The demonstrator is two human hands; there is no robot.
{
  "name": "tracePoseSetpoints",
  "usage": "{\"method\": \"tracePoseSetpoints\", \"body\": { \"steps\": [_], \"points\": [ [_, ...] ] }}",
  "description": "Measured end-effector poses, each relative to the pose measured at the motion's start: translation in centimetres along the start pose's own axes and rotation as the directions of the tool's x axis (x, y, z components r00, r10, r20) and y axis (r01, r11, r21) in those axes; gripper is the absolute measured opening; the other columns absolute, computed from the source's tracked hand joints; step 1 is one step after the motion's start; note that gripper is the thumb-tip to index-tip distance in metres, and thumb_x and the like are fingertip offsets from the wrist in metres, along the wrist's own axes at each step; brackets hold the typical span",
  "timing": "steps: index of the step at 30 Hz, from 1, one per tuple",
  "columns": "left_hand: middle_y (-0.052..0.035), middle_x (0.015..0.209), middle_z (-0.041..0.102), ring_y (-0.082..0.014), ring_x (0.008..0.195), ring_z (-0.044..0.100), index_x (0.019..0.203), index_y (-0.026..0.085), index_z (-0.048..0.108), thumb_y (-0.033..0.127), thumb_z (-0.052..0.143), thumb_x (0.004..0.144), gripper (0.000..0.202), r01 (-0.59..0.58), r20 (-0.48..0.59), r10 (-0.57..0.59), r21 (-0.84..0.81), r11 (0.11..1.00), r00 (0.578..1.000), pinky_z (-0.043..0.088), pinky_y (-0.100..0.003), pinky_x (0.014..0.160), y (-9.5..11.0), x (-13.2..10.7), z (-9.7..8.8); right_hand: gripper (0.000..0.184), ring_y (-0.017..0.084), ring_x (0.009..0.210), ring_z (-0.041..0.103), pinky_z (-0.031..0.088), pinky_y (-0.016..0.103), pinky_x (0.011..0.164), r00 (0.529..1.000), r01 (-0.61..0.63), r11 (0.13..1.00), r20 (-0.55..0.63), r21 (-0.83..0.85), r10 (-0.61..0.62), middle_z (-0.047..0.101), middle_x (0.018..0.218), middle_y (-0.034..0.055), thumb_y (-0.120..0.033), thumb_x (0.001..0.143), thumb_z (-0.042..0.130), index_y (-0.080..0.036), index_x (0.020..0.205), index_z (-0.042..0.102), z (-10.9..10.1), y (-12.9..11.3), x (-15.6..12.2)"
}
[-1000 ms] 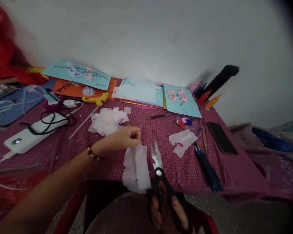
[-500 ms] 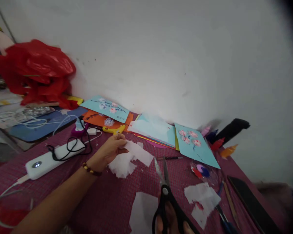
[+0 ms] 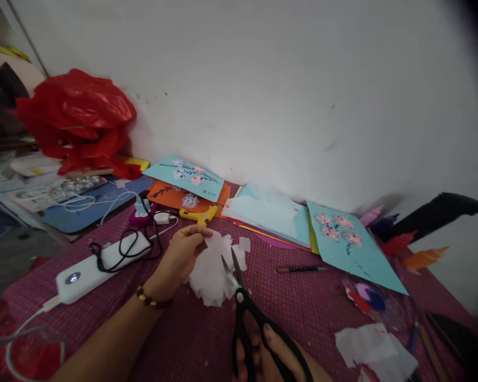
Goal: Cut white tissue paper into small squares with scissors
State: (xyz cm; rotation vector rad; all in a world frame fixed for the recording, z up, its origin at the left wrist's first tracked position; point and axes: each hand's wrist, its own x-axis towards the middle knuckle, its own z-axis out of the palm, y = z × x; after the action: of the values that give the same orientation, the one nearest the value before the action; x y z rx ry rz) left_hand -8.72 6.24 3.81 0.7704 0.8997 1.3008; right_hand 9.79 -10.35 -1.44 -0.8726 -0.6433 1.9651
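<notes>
Your left hand [image 3: 182, 252] pinches white tissue [image 3: 215, 241] between thumb and fingers, over the paper pile [image 3: 211, 284]; whether they touch, I can't tell. Your right hand [image 3: 267, 363] grips the scissors [image 3: 240, 297], blades parted before the pile. Beyond lie a yellow glue gun [image 3: 199, 215], a pen [image 3: 300, 269] and a blue flower card [image 3: 354, 246].

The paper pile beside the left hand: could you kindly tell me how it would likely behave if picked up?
The paper pile would probably flop, as its pieces look thin. It may tear easily, given its ragged edges. Parts could well drop away, since a small scrap sits at its edge.
</notes>
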Motion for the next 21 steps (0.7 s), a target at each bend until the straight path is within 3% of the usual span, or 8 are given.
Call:
{"method": "tracePoseSetpoints", "body": {
  "steps": [2,4,7,10,13,16,21],
  "points": [
    [0.0022,0.064,0.063,-0.0072,0.06,0.056,0.062,0.014,0.066,0.011,0.069,0.055,0.008,0.004,0.015,-0.004,0.012,1.0,1.0,0.045,-0.017,0.058,0.1,-0.2,0.2,0.043,0.015,0.061,0.066,0.052,0.033,0.068,1.0,0.017,0.999,-0.023,0.045,-0.016,0.068,0.076,0.0037,-0.058,0.083,0.062,-0.017,0.095,0.065,0.1,0.3,0.5],
    [0.0035,0.062,0.061,-0.0062,0.058,0.054,0.063,0.014,0.063,0.017,0.076,0.057,0.015,0.012,0.009,-0.012,0.031,0.999,1.0,0.044,-0.016,0.056,0.1,-0.3,0.3,0.045,0.015,0.066,0.066,0.051,0.032,0.07,0.998,0.045,0.997,-0.045,0.059,-0.042,0.068,0.082,0.0025,-0.053,0.078,0.072,-0.019,0.105,0.061,0.2,-0.1,0.7],
    [0.0068,0.062,0.058,-0.0051,0.055,0.052,0.069,0.016,0.058,0.019,0.083,0.054,0.029,0.007,0.003,-0.008,0.04,0.999,1.0,0.042,-0.015,0.054,0.1,-0.4,0.4,0.046,0.014,0.066,0.065,0.05,0.031,0.069,0.996,0.084,0.99,-0.004,0.113,-0.084,0.068,0.081,0.0023,-0.053,0.077,0.072,-0.017,0.103,0.059,0.2,-0.9,0.4],
    [0.0069,0.068,0.061,-0.0058,0.058,0.056,0.079,0.017,0.058,0.019,0.085,0.05,0.039,-0.046,-0.029,0.045,-0.034,0.998,0.999,0.044,-0.015,0.055,0.1,-0.2,0.4,0.042,0.016,0.071,0.067,0.051,0.034,0.075,0.99,-0.013,0.979,0.137,0.205,-0.016,0.069,0.085,0.0046,-0.054,0.081,0.068,-0.017,0.099,0.06,0.0,-1.1,0.0],
    [0.0067,0.069,0.062,-0.005,0.057,0.055,0.081,0.017,0.057,0.018,0.085,0.049,0.042,-0.113,-0.084,0.105,-0.087,0.99,0.991,0.042,-0.014,0.053,0.0,0.1,0.2,0.048,0.018,0.078,0.069,0.051,0.038,0.081,0.972,-0.128,0.965,0.22,0.229,0.076,0.069,0.09,0.0057,-0.056,0.08,0.068,-0.018,0.108,0.059,0.0,-0.9,0.0],
    [0.0066,0.069,0.061,-0.005,0.056,0.054,0.081,0.017,0.057,0.018,0.084,0.05,0.041,-0.129,-0.113,0.118,-0.098,0.987,0.987,0.04,-0.014,0.051,-0.1,0.4,0.0,0.058,0.017,0.075,0.068,0.051,0.039,0.08,0.983,-0.11,0.979,0.166,0.171,0.081,0.069,0.087,0.0048,-0.057,0.074,0.074,-0.018,0.113,0.056,0.9,-1.0,0.8],
    [0.0058,0.072,0.061,-0.0056,0.059,0.054,0.079,0.017,0.056,0.018,0.083,0.05,0.039,-0.141,-0.153,0.124,-0.11,0.984,0.98,0.041,-0.015,0.052,-0.6,0.4,0.0,0.066,0.014,0.065,0.064,0.051,0.034,0.07,0.999,-0.003,1.0,-0.05,-0.003,0.002,0.066,0.077,0.0005,-0.063,0.063,0.079,-0.018,0.104,0.053,3.8,-1.3,2.6]
  ]
}}
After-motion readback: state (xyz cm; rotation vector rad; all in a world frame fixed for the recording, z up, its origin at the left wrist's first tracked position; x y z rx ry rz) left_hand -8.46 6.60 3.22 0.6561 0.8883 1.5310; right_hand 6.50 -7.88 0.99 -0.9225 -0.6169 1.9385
